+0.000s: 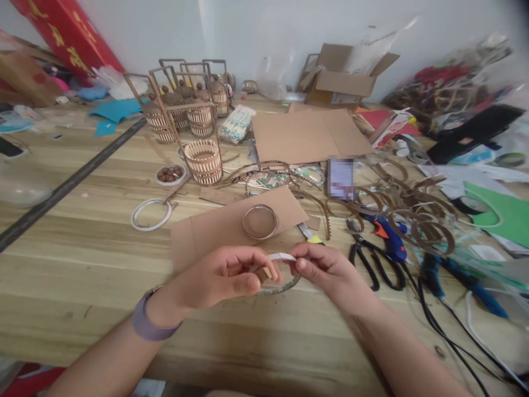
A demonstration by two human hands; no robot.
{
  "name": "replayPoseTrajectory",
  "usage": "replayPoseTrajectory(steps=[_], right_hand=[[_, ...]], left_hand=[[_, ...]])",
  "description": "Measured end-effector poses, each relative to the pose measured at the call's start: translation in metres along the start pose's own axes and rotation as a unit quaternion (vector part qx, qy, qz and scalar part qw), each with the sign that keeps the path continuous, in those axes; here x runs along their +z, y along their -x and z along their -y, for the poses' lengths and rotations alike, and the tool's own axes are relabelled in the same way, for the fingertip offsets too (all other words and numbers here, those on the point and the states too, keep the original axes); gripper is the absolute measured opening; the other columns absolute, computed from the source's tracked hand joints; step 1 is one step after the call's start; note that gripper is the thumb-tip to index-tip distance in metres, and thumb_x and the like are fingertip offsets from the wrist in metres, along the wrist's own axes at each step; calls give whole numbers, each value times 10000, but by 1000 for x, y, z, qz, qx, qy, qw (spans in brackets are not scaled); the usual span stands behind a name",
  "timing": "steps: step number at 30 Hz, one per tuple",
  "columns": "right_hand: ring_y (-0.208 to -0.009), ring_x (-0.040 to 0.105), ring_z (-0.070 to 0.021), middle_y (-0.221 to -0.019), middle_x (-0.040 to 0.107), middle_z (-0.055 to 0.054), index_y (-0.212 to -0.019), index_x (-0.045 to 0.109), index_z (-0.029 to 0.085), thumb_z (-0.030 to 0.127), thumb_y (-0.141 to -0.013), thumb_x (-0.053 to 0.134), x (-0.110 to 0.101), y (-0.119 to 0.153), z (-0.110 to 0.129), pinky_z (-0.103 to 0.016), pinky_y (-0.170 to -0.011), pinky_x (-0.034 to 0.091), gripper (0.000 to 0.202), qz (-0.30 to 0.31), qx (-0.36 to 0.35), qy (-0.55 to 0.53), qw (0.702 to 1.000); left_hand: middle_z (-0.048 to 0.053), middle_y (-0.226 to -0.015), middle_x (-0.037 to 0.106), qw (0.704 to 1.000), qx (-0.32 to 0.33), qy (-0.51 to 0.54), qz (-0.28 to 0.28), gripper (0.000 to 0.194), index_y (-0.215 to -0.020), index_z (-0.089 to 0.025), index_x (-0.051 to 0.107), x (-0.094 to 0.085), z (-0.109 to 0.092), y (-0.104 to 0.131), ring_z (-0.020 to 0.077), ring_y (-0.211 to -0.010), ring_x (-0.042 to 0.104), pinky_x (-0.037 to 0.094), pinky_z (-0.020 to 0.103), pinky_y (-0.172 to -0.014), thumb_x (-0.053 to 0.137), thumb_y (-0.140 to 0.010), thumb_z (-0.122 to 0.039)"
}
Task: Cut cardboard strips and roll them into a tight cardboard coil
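Note:
Over the near side of the table, my left hand point(225, 275) and my right hand point(326, 270) grip a thin ring point(285, 288) from both sides. Its far edge is white, while the near edge is see-through with green print. A small brown piece point(264, 274) shows at my left thumb and fingers; its full shape is hidden. The thumb and fingers of my right hand pinch the ring's right side. Just beyond my hands, a round brown hoop point(260, 221) lies on a cardboard sheet point(215, 225). A cutter knife point(312, 234) lies close by, partly hidden.
Black-handled scissors point(376, 259), a blue glue gun point(388, 237) and brown strip rings point(421, 215) crowd the right. Behind stand slatted baskets point(202, 161), a bowl of brown beads point(170, 175) and an open carton point(343, 77). A white ring point(151, 214) lies left.

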State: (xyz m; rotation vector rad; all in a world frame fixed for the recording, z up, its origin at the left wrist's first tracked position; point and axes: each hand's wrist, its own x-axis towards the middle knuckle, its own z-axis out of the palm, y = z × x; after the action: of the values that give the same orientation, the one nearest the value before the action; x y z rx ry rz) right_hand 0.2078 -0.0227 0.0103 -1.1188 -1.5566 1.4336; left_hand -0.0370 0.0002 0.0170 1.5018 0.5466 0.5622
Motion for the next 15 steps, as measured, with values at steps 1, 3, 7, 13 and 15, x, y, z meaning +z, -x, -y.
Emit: replayPoseTrajectory(steps=[1, 3, 7, 13, 15], right_hand=[[-571, 499, -108, -661, 607, 5, -836, 678, 194, 530, -856, 675, 1, 0, -1, -233, -531, 394, 337, -3, 32, -53, 998], [-538, 447, -85, -674, 604, 14, -836, 656, 192, 489, -821, 730, 3, -2, -3, -222, -505, 355, 307, -33, 62, -144, 987], [-535, 470, -75, -745, 628, 7, -856, 634, 195, 397, -758, 803, 11, -5, -5, -216, -506, 385, 281, -73, 66, -258, 961], [-508, 519, -79, -747, 641, 33, -1125, 599, 248, 357, -799, 770, 19, -1, -5, -219, -499, 436, 384, -65, 49, -270, 959], [-556, 569, -94, -777, 662, 25, -1291, 546, 269, 333, -843, 731, 16, 1, -5, -233, -545, 478, 489, -52, 19, -224, 973]], left_hand=[[143, -1202, 622, 998, 11, -41, -39, 488, -1042, -167, 685, 0, 0, 0, 274, -1095, 582, 481, 362, -879, 580, -887, -619], [142, -1401, 514, 978, 48, -148, -135, 386, -1060, -194, 676, 2, -2, 1, 301, -1261, 498, 441, 405, -996, 574, -925, -541], [142, -1403, 515, 900, 181, -382, -105, 255, -1082, -207, 650, 14, -3, 1, 294, -1324, 449, 370, 461, -1109, 576, -955, -416], [135, -1195, 643, 816, 176, -550, -14, 166, -1029, -154, 639, 33, 14, -7, 273, -1121, 587, 457, 469, -1034, 632, -927, -285], [93, -1125, 675, 815, 178, -552, 22, 183, -1078, -153, 622, 32, 15, -7, 241, -1024, 607, 498, 407, -951, 613, -942, -275]])
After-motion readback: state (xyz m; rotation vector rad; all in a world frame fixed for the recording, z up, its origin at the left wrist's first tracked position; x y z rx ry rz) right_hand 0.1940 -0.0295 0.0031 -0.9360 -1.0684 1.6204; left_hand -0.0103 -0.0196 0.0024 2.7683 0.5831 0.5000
